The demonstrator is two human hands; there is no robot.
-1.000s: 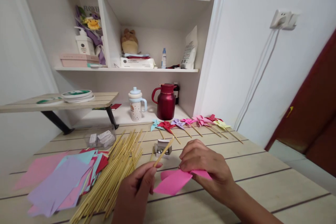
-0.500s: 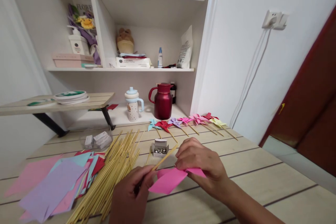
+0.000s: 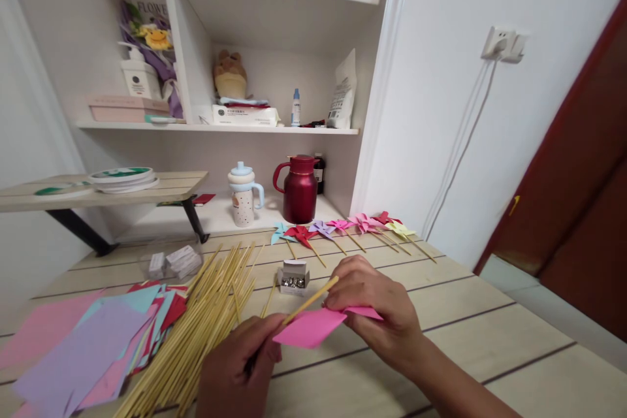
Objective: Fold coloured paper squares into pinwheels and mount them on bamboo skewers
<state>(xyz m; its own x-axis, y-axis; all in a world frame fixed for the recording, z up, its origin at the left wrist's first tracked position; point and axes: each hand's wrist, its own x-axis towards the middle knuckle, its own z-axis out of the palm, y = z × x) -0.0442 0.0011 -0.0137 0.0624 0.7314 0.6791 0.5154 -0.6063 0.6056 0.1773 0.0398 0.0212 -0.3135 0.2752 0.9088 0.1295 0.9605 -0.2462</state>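
My right hand [image 3: 375, 310] pinches a folded pink paper pinwheel [image 3: 309, 328] just above the wooden table [image 3: 490, 333]. A thin bamboo stick [image 3: 313, 298] is gripped in my left hand [image 3: 245, 366], and its far end lies against my right fingers, over the pink paper. A small open box of metal pins [image 3: 292, 277] sits just behind the hands.
A heap of bamboo sticks [image 3: 206, 326] and a pile of coloured paper squares [image 3: 88, 346] lie at the left. A row of finished pinwheels [image 3: 343, 230] lies at the back edge, before a red jug [image 3: 298, 188] and a cup [image 3: 242, 194]. Shelves rise behind.
The stick's tip has moved right, up to my right fingers over the pink paper. The view has shifted slightly right; the hands stay in the same spot.
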